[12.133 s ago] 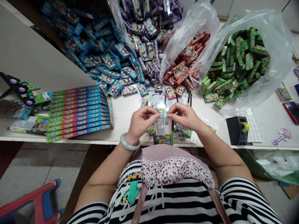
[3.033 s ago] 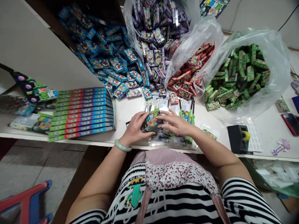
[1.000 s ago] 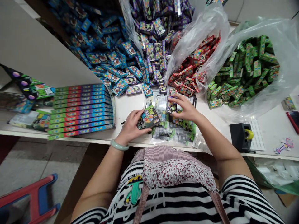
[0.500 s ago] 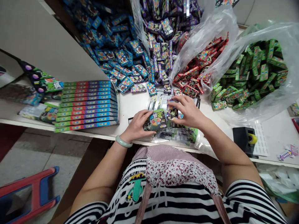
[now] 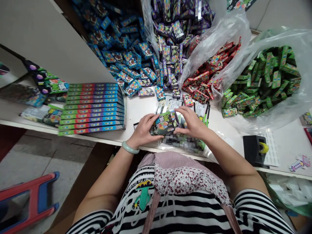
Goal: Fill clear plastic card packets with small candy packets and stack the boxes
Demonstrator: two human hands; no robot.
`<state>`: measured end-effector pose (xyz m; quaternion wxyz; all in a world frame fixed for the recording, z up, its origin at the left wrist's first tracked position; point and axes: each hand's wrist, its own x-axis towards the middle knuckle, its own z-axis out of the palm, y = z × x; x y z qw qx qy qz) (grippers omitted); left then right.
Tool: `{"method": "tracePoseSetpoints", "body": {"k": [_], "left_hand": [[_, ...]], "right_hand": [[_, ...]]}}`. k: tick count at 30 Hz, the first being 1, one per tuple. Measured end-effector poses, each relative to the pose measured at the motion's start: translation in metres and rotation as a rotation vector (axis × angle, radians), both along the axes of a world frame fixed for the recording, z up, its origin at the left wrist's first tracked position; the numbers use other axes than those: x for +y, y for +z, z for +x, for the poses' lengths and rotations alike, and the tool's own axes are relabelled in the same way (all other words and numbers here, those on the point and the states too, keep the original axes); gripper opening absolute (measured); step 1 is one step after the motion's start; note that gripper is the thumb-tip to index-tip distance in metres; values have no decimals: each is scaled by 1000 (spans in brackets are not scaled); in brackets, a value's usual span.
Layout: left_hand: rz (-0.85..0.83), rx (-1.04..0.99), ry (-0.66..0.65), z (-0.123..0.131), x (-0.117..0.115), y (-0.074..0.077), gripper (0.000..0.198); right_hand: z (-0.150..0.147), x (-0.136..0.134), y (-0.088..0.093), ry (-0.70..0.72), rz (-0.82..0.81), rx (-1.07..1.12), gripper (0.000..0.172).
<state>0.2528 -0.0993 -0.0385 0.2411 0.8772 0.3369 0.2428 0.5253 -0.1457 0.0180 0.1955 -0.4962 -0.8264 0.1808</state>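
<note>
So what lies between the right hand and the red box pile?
In the head view, flat printed packets and one stray red box lie there, beyond the right hand.

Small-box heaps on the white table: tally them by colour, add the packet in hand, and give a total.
Heap of blue cardboard boxes: 1
Heap of purple cardboard boxes: 1
Heap of red cardboard boxes: 1
Heap of green cardboard boxes: 1
Dark green printed packet, held between left hand and right hand: 1
Total: 5

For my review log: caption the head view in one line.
Left hand and right hand hold a dark packet over the table, box heaps behind.
</note>
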Motion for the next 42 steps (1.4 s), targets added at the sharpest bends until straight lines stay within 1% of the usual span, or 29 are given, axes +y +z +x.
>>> {"method": "tracePoseSetpoints", "body": {"k": [1, 2, 4, 6, 7, 8, 10, 11, 13, 15, 16, 18, 19, 21, 24, 26, 28, 30, 32, 34, 36, 37, 39, 42], "left_hand": [[5, -5, 17, 0, 0, 0, 93], [11, -13, 26, -1, 0, -1, 94], [20, -33, 27, -2, 1, -2, 94], [21, -55, 33, -4, 2, -4, 95], [22, -64, 47, -6, 2, -4, 95], [27, -73, 66, -8, 3, -5, 95], [39, -89, 105, -13, 3, -6, 94], [44, -95, 120, -15, 3, -6, 95], [46, -98, 135, -18, 2, -5, 95], [45, -89, 139, -21, 0, -4, 95], [45, -83, 142, -22, -1, -3, 95], [42, -77, 161, -25, -2, -3, 95], [37, -79, 176, -26, -2, -3, 94], [18, -87, 203, -30, -1, -4, 94], [-6, -101, 214, -34, 3, -6, 94], [-8, -115, 214, -36, 6, -7, 92], [6, -135, 220, -38, 8, -7, 91], [18, -147, 235, -38, 10, -6, 92], [29, -146, 246, -37, 11, -5, 92], [41, -136, 242, -35, 11, -4, 91], [47, -116, 220, -31, 10, -4, 90], [45, -101, 206, -29, 10, -5, 90], [39, -69, 178, -24, 8, -6, 90], [29, -29, 139, -16, 7, -7, 90]], "right_hand": [[-3, -2, -1, -24, 2, 3, 74], [-6, -4, -1, -20, -4, -1, 65], [-12, -4, 0, 65, -34, 5, 50], [-14, 8, 2, 122, -60, 56, 40], [-15, 20, 3, 97, -59, 98, 36], [-15, 38, 4, 36, -44, 138, 34], [-16, 86, 6, -149, 22, 180, 33], [-18, 114, 6, -222, 59, 138, 32], [-26, 170, 5, -320, 126, -34, 32], [-39, 217, 0, -395, 180, -175, 42], [-46, 235, -3, -416, 185, -230, 47], [-57, 258, -10, -436, 162, -299, 53], [-60, 264, -14, -444, 144, -312, 52], [-62, 270, -20, -478, 124, -288, 45], [-50, 263, -21, -534, 138, -136, 31], [-34, 248, -17, -508, 134, 3, 25], [-16, 223, -12, -444, 111, 146, 21], [2, 186, -11, -380, 123, 241, 20], [15, 142, -15, -309, 186, 208, 17], [23, 97, -26, -208, 223, 34, 12], [28, 60, -37, -109, 177, -143, 11], [29, 45, -42, -78, 135, -199, 14], [32, 26, -48, -67, 62, -237, 28], [35, 20, -48, -170, 2, -235, 63]]}}
